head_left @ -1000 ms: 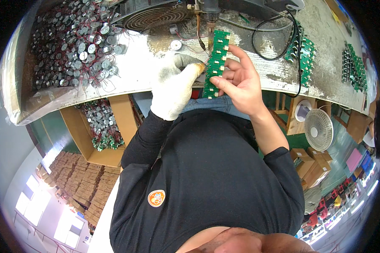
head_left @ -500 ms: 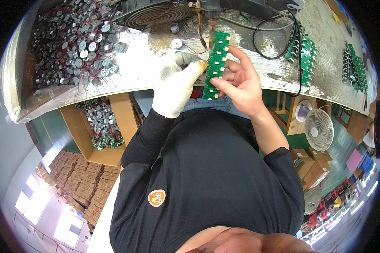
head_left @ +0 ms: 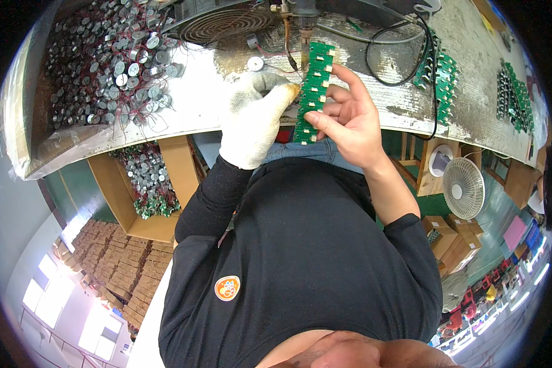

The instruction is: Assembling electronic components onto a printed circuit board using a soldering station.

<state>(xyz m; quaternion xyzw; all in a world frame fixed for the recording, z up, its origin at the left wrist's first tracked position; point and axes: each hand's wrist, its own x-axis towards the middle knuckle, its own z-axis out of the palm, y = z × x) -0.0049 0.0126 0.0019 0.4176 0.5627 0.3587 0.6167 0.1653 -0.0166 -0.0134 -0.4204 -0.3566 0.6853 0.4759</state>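
Observation:
My bare right hand (head_left: 348,119) grips a long green circuit board strip (head_left: 314,92) near its lower half, thumb on the face and fingers behind. Small white connectors line the strip's right edge. My left hand (head_left: 254,113), in a white glove with a stained thumb tip, is closed in a pinch at the strip's left edge; what lies between its fingertips is hidden. Just above the strip's top end, a metal tool tip (head_left: 305,40) points down from a holder. Beyond my left hand lie two small round motors, one a pale disc (head_left: 255,64), with thin red wires.
A big heap of small motors (head_left: 113,73) covers the bench's left side. More green boards (head_left: 443,83) lie at right, beside a looped black cable (head_left: 374,64). A round grille (head_left: 227,26) stands at the back. Below the bench are a cardboard box (head_left: 110,196) and a fan (head_left: 463,188).
The board has tilted and shifted slightly, its top end moving up and a little left. My gloved left hand has shifted slightly left; both grips look the same.

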